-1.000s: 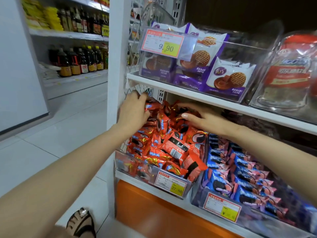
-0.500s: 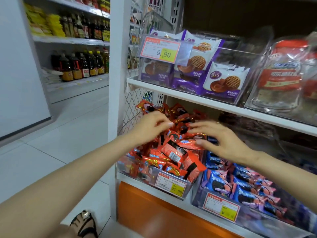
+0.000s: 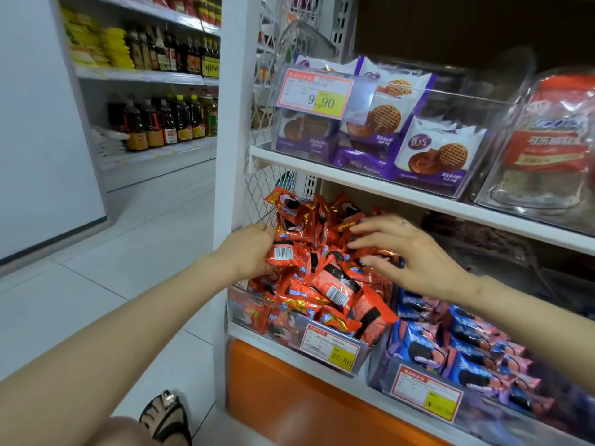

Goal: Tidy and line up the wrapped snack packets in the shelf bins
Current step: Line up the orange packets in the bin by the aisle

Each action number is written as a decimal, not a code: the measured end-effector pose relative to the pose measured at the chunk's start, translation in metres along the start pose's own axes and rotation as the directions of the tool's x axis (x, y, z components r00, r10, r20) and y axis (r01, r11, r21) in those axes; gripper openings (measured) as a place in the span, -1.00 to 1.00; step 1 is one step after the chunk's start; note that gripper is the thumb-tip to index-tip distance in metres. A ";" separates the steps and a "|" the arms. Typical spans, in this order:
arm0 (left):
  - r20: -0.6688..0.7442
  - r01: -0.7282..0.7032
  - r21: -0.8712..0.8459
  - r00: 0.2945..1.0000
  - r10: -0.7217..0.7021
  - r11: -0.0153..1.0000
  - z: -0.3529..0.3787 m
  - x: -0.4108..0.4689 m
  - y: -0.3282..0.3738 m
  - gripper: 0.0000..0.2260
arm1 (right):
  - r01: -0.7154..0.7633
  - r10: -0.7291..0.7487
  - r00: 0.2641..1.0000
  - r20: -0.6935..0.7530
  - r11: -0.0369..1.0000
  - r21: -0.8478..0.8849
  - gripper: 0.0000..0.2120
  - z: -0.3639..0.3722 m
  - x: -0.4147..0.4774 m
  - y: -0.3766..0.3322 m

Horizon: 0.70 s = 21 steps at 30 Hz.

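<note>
A heap of orange-red snack packets (image 3: 325, 278) fills the clear plastic bin (image 3: 357, 365) on the lower shelf, piled above its rim. My left hand (image 3: 251, 252) is at the pile's left side, its fingers curled round an orange packet (image 3: 283, 252) with a barcode. Over the right part of the heap, my right hand (image 3: 409, 252) hovers with spread fingers, the fingertips touching the top packets. To the right, blue snack packets (image 3: 467, 349) lie in rows in a second clear bin (image 3: 386, 378).
The upper shelf (image 3: 402, 188) holds a clear bin of purple waffle-biscuit packs (image 3: 441, 156) with a 9.90 tag, and red-labelled packs (image 3: 547, 140) to its right. A white upright post (image 3: 228, 123) and wire mesh stand left of the bins. Bottles (image 3: 167, 123) line a far shelf.
Both hands drew back from deep in the orange bin toward its front. My left hand shifted to the pile's left side and took hold of a packet. The camera view moved closer.
</note>
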<state>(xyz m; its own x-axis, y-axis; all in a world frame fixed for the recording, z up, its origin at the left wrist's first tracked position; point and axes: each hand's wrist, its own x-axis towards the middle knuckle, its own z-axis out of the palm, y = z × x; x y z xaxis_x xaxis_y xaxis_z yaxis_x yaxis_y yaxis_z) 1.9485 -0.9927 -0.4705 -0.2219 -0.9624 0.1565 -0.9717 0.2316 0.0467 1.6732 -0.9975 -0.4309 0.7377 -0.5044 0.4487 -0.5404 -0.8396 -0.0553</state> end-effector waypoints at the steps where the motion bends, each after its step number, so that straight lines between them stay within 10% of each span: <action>1: -0.005 0.013 -0.001 1.000 -0.013 1.000 -0.008 -0.008 -0.002 -0.50 | 0.001 -0.001 1.000 0.011 1.000 0.004 -0.67 0.000 0.010 -0.003; 10: 0.025 0.058 0.007 0.998 -0.058 0.998 -0.027 -0.070 -0.015 -0.65 | -0.008 0.037 0.943 0.331 0.996 -0.090 -0.77 0.048 0.102 -0.024; 21: -0.084 0.227 -0.456 0.952 -0.295 0.860 -0.020 -0.096 -0.033 -0.79 | -0.043 0.274 0.829 0.487 0.900 -0.433 -0.42 0.114 0.130 -0.040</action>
<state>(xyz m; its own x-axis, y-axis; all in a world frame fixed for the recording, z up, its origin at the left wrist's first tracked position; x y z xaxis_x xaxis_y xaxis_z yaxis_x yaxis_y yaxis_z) 2.0032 -0.9051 -0.4678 0.0827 -0.9724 0.2180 -0.8494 0.0456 0.5258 1.8366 -1.0524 -0.4718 0.6605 -0.7468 -0.0776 -0.6938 -0.6466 0.3170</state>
